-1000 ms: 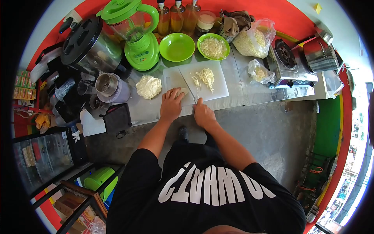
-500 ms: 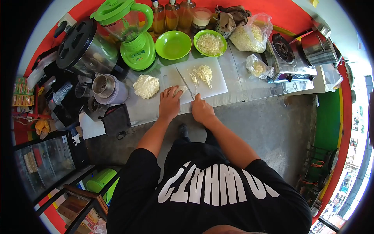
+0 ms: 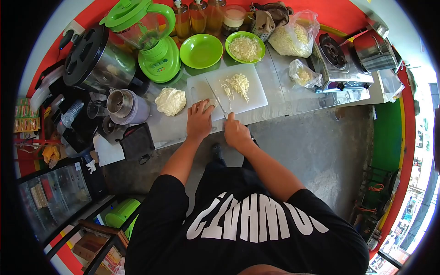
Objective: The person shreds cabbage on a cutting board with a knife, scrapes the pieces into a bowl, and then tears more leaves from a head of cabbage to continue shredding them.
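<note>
My left hand (image 3: 200, 120) curls its fingers over a pale piece of vegetable (image 3: 211, 104), holding it down on the white cutting board (image 3: 257, 95). My right hand (image 3: 238, 134) is wrapped round the handle of a knife (image 3: 214, 93). The blade points away from me across the board, just right of the held piece. Beyond the blade lies a small pile of pale shreds (image 3: 239, 86), with a few strands nearer the knife. Left of the board sits a larger whitish, folded lump (image 3: 171, 101) that looks like cabbage.
Behind the board stand an empty-looking green bowl (image 3: 200, 51) and a green plate (image 3: 263, 51) of shreds. A green blender (image 3: 159, 62) and a steel pot (image 3: 120, 103) are to the left. Bagged shreds (image 3: 293, 39) and a gas stove (image 3: 341, 75) are to the right.
The view has shifted slightly. Both hands stay in nearly the same place on the board, and the right hand with the knife has moved very little.
</note>
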The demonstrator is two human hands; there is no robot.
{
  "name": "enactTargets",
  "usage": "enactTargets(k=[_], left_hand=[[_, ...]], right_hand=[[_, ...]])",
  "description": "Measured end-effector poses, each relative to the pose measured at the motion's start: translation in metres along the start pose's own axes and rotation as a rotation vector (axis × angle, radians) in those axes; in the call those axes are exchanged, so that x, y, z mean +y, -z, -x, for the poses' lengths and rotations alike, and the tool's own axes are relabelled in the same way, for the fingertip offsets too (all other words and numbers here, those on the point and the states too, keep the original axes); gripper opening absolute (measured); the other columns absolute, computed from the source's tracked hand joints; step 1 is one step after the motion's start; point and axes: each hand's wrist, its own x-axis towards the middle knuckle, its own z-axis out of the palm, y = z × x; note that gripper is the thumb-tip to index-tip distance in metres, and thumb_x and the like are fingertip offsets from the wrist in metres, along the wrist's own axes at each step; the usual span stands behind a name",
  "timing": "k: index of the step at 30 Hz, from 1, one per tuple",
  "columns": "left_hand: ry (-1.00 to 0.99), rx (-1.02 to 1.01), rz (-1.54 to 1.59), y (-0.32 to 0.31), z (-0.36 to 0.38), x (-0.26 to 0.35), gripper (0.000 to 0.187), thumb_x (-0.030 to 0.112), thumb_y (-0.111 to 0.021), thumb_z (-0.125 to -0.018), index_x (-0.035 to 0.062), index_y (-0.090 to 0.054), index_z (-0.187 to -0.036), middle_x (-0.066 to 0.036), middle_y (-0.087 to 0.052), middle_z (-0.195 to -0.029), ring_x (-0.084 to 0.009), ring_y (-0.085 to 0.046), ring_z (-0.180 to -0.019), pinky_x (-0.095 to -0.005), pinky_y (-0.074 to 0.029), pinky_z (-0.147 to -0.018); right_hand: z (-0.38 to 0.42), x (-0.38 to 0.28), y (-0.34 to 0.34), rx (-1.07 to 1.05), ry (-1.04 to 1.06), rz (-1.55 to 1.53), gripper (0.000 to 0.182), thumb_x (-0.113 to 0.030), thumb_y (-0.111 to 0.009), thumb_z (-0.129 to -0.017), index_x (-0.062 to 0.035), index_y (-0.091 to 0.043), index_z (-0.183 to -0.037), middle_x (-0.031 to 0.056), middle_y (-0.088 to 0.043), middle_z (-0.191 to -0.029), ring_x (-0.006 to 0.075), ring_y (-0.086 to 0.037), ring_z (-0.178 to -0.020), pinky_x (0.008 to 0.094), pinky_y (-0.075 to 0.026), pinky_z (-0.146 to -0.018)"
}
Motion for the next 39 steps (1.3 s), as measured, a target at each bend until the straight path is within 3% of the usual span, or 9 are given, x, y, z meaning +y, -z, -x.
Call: enactTargets(k=[2,5,24,33,36,39], left_hand=[[0.005,0.007,0.001,0.000,0.000,0.000,0.036,0.004,-0.066,-0.080,0.0147,-0.066,-0.114,-0.003,-0.056,-0.136,-0.0283,-0.051,-0.125,-0.0443,-0.040,-0.101],[0.009,-0.006,-0.002,0.000,0.001,0.000,0.036,0.003,-0.065,-0.080,0.0146,-0.066,-0.114,-0.003,-0.057,-0.135,-0.0284,-0.051,-0.124,-0.0446,-0.040,-0.101],[0.021,0.000,0.015,0.002,-0.001,0.001,0.037,0.003,-0.065,-0.080,0.0145,-0.067,-0.115,-0.003,-0.057,-0.136,-0.0282,-0.051,-0.123,-0.0444,-0.041,-0.100],[0.031,-0.016,-0.014,0.001,0.001,0.000,0.035,0.006,-0.065,-0.082,0.0148,-0.066,-0.116,-0.003,-0.057,-0.135,-0.0277,-0.052,-0.123,-0.0445,-0.041,-0.102],[0.019,0.006,-0.006,-0.001,0.001,-0.001,0.036,0.006,-0.066,-0.082,0.0152,-0.066,-0.116,-0.002,-0.056,-0.135,-0.0273,-0.051,-0.123,-0.0440,-0.041,-0.102],[0.020,-0.002,-0.016,0.000,0.001,0.001,0.036,0.005,-0.066,-0.081,0.0148,-0.066,-0.116,-0.002,-0.056,-0.135,-0.0272,-0.051,-0.123,-0.0440,-0.042,-0.101]], right_hand=[[-0.004,0.008,-0.017,-0.031,-0.030,0.093,0.025,-0.010,-0.049,-0.099,0.0043,-0.040,-0.118,0.0313,-0.070,-0.102,0.0458,-0.070,-0.099,0.0504,-0.056,-0.086],[-0.021,0.009,-0.026,0.100,0.051,0.074,0.025,-0.005,-0.049,-0.096,0.0047,-0.041,-0.118,0.0317,-0.070,-0.099,0.0454,-0.071,-0.095,0.0505,-0.058,-0.084],[-0.008,0.000,-0.020,0.022,0.008,0.103,0.035,-0.003,-0.054,-0.094,0.0082,-0.038,-0.124,0.0315,-0.070,-0.098,0.0455,-0.071,-0.094,0.0500,-0.058,-0.082],[-0.006,0.003,-0.016,0.069,0.105,0.120,0.023,-0.006,-0.048,-0.097,0.0048,-0.040,-0.116,0.0327,-0.070,-0.099,0.0466,-0.071,-0.093,0.0514,-0.058,-0.083],[-0.004,0.005,-0.022,0.034,0.033,0.093,0.023,-0.006,-0.049,-0.097,0.0053,-0.040,-0.115,0.0325,-0.070,-0.098,0.0468,-0.071,-0.094,0.0511,-0.058,-0.083],[-0.017,0.004,-0.016,0.028,0.051,0.032,0.025,-0.002,-0.049,-0.093,0.0068,-0.040,-0.114,0.0375,-0.066,-0.103,0.0525,-0.066,-0.098,0.0560,-0.054,-0.086]])
